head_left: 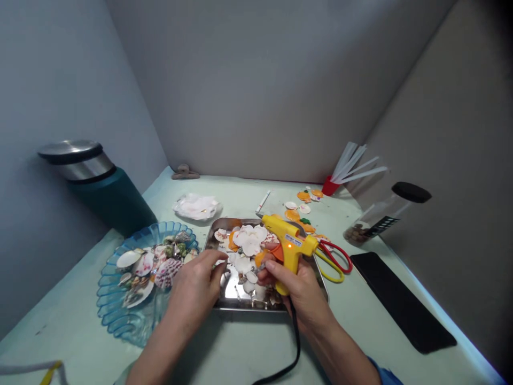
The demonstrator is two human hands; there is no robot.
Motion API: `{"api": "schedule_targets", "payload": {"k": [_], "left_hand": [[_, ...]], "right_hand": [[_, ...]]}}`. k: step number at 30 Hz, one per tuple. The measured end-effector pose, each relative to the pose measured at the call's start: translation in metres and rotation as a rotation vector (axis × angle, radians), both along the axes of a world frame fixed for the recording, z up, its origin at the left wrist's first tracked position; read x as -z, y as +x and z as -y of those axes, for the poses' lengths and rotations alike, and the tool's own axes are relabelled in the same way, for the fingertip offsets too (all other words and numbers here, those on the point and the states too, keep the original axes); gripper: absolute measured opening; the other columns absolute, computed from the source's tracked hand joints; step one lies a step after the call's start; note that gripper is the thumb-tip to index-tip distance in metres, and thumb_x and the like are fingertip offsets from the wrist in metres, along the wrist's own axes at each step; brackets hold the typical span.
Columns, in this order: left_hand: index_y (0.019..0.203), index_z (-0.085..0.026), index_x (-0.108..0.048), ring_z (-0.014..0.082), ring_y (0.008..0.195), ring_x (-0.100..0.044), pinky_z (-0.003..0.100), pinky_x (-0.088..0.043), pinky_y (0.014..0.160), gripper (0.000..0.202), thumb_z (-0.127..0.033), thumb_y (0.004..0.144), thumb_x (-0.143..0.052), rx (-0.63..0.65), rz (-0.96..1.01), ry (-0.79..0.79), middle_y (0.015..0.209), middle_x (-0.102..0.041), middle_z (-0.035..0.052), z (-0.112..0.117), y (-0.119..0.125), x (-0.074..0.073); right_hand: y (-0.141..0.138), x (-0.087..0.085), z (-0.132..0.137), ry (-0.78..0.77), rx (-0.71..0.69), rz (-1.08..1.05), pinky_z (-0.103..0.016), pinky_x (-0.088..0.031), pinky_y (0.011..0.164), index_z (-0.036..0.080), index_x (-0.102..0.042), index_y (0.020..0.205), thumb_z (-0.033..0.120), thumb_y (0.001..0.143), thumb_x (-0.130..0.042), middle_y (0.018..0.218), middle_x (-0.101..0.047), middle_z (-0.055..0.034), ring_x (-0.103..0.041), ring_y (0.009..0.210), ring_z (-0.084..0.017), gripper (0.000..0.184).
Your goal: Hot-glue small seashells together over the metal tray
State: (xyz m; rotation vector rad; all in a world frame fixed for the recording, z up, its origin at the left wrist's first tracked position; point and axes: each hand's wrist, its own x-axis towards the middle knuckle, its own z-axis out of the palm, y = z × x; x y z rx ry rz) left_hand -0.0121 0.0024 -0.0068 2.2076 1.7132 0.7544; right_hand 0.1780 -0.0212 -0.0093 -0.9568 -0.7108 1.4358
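The right hand partly covers the glue gun.

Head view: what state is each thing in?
Glue gun: light on, held in right hand
Blue dish: holding shells
Metal tray: holding shells
Teal bottle: closed
Clear jar: closed, partly filled
Red cup: holding white sticks
Black slab: lying flat
Red-yellow tool: open or shut unclear

Open tabletop between my forearms, before metal tray; black cord crosses right side. Left blocked: blue scalloped plate, teal bottle behind. Right: scissors jut past tray, narrow strip, then black slab. Beyond tray, gap between white crumpled bundle and pen. Glue gun overhangs tray's right half.
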Motion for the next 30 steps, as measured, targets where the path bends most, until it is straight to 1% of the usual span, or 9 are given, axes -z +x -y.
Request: {"api": "schedule_targets", "payload": {"k": [6,9,12,15,17,20,23,26,30], "left_hand": [[0.086,-0.022,-0.069,0.0176,0.068,-0.067,0.028,-0.049,0.065,0.014,-0.024,0.084,-0.055,0.068,0.136,-0.040,0.085,-0.075,0.0018,0.002,0.001,-0.011],[0.086,-0.021,-0.070,0.0209,0.079,-0.069,0.031,-0.049,0.073,0.017,-0.024,0.085,-0.054,-0.011,0.060,0.018,0.088,-0.076,0.0032,-0.002,-0.005,-0.013],[0.089,-0.022,-0.071,0.0229,0.082,-0.069,0.033,-0.048,0.075,0.021,-0.026,0.087,-0.051,-0.041,-0.047,0.013,0.093,-0.076,0.0043,-0.007,-0.010,-0.011],[0.091,-0.022,-0.071,0.0233,0.083,-0.068,0.033,-0.047,0.074,0.023,-0.026,0.088,-0.049,-0.051,-0.139,0.015,0.094,-0.076,0.0055,-0.008,-0.010,-0.011],[0.092,-0.021,-0.072,0.0245,0.084,-0.067,0.033,-0.046,0.072,0.025,-0.024,0.088,-0.047,-0.046,-0.224,0.028,0.093,-0.075,0.0071,-0.007,-0.008,-0.013],[0.087,-0.021,-0.072,0.0266,0.086,-0.063,0.034,-0.043,0.067,0.026,-0.021,0.089,-0.046,0.022,-0.378,0.043,0.087,-0.074,0.0083,-0.011,-0.001,-0.016],[0.075,-0.021,-0.070,0.0273,0.085,-0.059,0.036,-0.040,0.070,0.027,-0.017,0.087,-0.047,0.149,-0.517,0.042,0.079,-0.073,0.0092,-0.020,0.006,-0.015],[0.069,-0.019,-0.069,0.0285,0.086,-0.056,0.039,-0.037,0.074,0.027,-0.015,0.085,-0.048,0.231,-0.598,0.030,0.076,-0.071,0.0118,-0.030,0.014,-0.012],[0.069,-0.016,-0.070,0.0298,0.087,-0.056,0.041,-0.036,0.074,0.025,-0.008,0.079,-0.048,0.260,-0.633,-0.006,0.080,-0.071,0.0157,-0.037,0.023,-0.012]], "right_hand": [[0.001,-0.004,-0.001,-0.021,0.005,0.025,-0.022,-0.054,0.058,0.016,-0.059,0.101,0.026,0.074,-0.077,0.076,-0.066,0.0012,-0.065,0.063,-0.012,0.034],[0.003,-0.005,-0.002,0.032,0.039,0.117,-0.022,-0.053,0.056,0.018,-0.058,0.101,0.026,0.074,-0.077,0.072,-0.063,0.0038,-0.062,0.059,-0.011,0.034],[0.002,-0.003,-0.003,0.000,-0.009,0.187,-0.024,-0.053,0.055,0.017,-0.058,0.101,0.026,0.073,-0.077,0.070,-0.062,0.0046,-0.062,0.056,-0.011,0.035],[-0.002,0.000,-0.002,-0.024,-0.126,0.245,-0.027,-0.055,0.059,0.015,-0.063,0.093,0.025,0.072,-0.076,0.073,-0.067,0.0008,-0.066,0.061,-0.014,0.026],[-0.003,0.000,-0.001,-0.019,-0.135,0.284,-0.027,-0.055,0.060,0.015,-0.066,0.086,0.026,0.072,-0.075,0.076,-0.070,-0.0021,-0.068,0.064,-0.016,0.020],[0.000,-0.004,-0.002,-0.038,-0.024,0.288,-0.027,-0.054,0.057,0.014,-0.066,0.088,0.032,0.070,-0.078,0.069,-0.069,-0.0012,-0.066,0.059,-0.015,0.028],[0.006,-0.008,-0.003,-0.045,0.059,0.268,-0.026,-0.052,0.052,0.013,-0.064,0.097,0.032,0.067,-0.080,0.058,-0.066,0.0030,-0.061,0.050,-0.013,0.039],[0.011,-0.010,-0.004,-0.046,0.080,0.291,-0.023,-0.047,0.050,0.013,-0.065,0.096,0.031,0.068,-0.079,0.054,-0.064,0.0042,-0.057,0.047,-0.011,0.036],[0.015,-0.009,-0.002,-0.052,0.086,0.342,-0.022,-0.044,0.049,0.013,-0.064,0.096,0.031,0.072,-0.076,0.052,-0.063,0.0041,-0.056,0.048,-0.011,0.033]]}}
